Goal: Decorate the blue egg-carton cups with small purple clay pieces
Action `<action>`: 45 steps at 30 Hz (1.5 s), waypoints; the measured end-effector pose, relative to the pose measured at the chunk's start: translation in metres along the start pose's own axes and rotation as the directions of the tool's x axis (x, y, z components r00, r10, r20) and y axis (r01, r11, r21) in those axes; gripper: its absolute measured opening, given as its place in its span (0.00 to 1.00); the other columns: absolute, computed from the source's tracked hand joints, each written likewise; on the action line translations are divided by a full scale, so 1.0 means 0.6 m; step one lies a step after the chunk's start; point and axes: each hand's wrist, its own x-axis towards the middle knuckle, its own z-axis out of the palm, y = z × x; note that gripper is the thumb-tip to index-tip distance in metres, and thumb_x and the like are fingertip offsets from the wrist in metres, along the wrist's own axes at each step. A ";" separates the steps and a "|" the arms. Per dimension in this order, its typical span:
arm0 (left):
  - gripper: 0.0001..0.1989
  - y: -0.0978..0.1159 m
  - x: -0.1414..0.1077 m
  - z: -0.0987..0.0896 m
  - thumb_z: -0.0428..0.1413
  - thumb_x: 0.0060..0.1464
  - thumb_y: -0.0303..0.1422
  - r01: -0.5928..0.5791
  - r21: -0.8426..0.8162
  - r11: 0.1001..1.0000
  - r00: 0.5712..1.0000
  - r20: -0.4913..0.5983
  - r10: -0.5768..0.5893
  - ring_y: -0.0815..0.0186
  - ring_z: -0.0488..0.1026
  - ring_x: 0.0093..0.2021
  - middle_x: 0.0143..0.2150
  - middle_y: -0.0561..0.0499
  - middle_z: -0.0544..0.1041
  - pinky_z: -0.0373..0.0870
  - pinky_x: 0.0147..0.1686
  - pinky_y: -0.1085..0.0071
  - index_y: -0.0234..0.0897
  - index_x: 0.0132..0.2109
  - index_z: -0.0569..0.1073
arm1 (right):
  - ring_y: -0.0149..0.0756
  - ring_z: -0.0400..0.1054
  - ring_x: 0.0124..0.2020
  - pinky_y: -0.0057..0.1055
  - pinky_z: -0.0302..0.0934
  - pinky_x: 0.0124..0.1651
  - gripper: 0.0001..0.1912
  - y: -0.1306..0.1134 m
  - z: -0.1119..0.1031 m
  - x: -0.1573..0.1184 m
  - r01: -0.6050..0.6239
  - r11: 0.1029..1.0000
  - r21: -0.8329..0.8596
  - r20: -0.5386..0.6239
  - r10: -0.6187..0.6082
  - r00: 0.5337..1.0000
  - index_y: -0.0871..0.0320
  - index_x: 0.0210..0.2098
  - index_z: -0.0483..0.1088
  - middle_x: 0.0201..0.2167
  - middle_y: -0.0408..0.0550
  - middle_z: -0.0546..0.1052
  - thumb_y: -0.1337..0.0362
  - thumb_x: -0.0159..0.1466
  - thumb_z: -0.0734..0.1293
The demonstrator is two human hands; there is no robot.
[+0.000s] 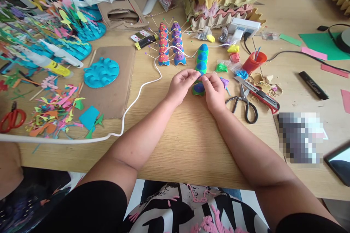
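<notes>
Mid-way across wood-grain tabletop (186, 145), bumpy blue-and-green egg-carton strip (202, 56) runs near to far; over it, left hand (181, 85) and right hand (215, 93) pinch closed, seemingly for fine control; cannot tell what they hold.

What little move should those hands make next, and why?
Perhaps the left hand and right hand should press lightly onto the blue-green strip. Both are pinched together over it, and its visible bumps look plain, while the red strip and purple strip nearby carry faces. Whether anything sits in the pinch is too small to tell.
</notes>
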 end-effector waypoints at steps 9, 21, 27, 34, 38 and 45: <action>0.16 -0.004 0.000 -0.004 0.75 0.60 0.48 -0.025 -0.046 0.999 0.999 0.021 0.026 0.67 0.83 0.43 0.39 0.53 0.87 0.80 0.51 0.71 0.40 0.39 0.86 | 0.37 0.71 0.41 0.38 0.69 0.53 0.23 -0.002 0.002 0.000 -0.036 0.998 0.060 -0.014 0.037 0.999 0.51 0.36 0.77 0.36 0.44 0.78 0.38 0.69 0.72; 0.15 0.002 -0.001 -0.001 0.74 0.63 0.43 0.029 0.005 1.000 0.999 -0.020 -0.029 0.67 0.83 0.41 0.37 0.54 0.86 0.80 0.49 0.70 0.40 0.35 0.83 | 0.37 0.72 0.40 0.38 0.69 0.50 0.32 0.002 0.001 0.001 -0.015 1.000 -0.001 -0.033 0.015 0.999 0.51 0.33 0.75 0.33 0.44 0.76 0.29 0.70 0.68; 0.24 -0.003 0.000 -0.005 0.74 0.59 0.55 -0.011 0.010 1.000 1.000 -0.011 0.011 0.69 0.82 0.41 0.36 0.54 0.85 0.79 0.49 0.72 0.39 0.33 0.82 | 0.37 0.73 0.38 0.41 0.70 0.50 0.37 0.002 0.002 0.003 0.016 1.000 -0.014 -0.097 -0.017 0.995 0.52 0.29 0.76 0.30 0.44 0.77 0.25 0.69 0.65; 0.13 -0.005 0.003 -0.003 0.76 0.60 0.43 0.032 -0.010 0.999 0.999 -0.030 -0.032 0.67 0.84 0.42 0.38 0.54 0.87 0.80 0.49 0.71 0.40 0.37 0.84 | 0.35 0.71 0.37 0.36 0.70 0.45 0.32 0.011 0.002 0.006 -0.015 0.994 0.105 -0.110 0.026 0.994 0.50 0.41 0.79 0.35 0.43 0.79 0.27 0.65 0.72; 0.10 -0.003 0.001 -0.002 0.75 0.62 0.39 0.032 -0.042 0.999 0.999 -0.031 -0.033 0.68 0.84 0.42 0.38 0.54 0.88 0.81 0.49 0.72 0.40 0.37 0.85 | 0.32 0.68 0.32 0.33 0.69 0.40 0.31 0.017 0.001 0.008 -0.031 0.990 0.138 -0.125 0.049 0.991 0.51 0.35 0.75 0.30 0.41 0.74 0.29 0.69 0.69; 0.17 0.002 -0.001 -0.002 0.76 0.59 0.48 0.036 -0.035 0.999 0.999 -0.029 -0.037 0.69 0.84 0.43 0.38 0.54 0.88 0.80 0.49 0.74 0.39 0.36 0.86 | 0.30 0.68 0.30 0.32 0.69 0.38 0.33 0.005 0.003 0.007 -0.027 0.985 0.172 -0.161 0.055 0.985 0.52 0.34 0.79 0.27 0.41 0.74 0.29 0.71 0.66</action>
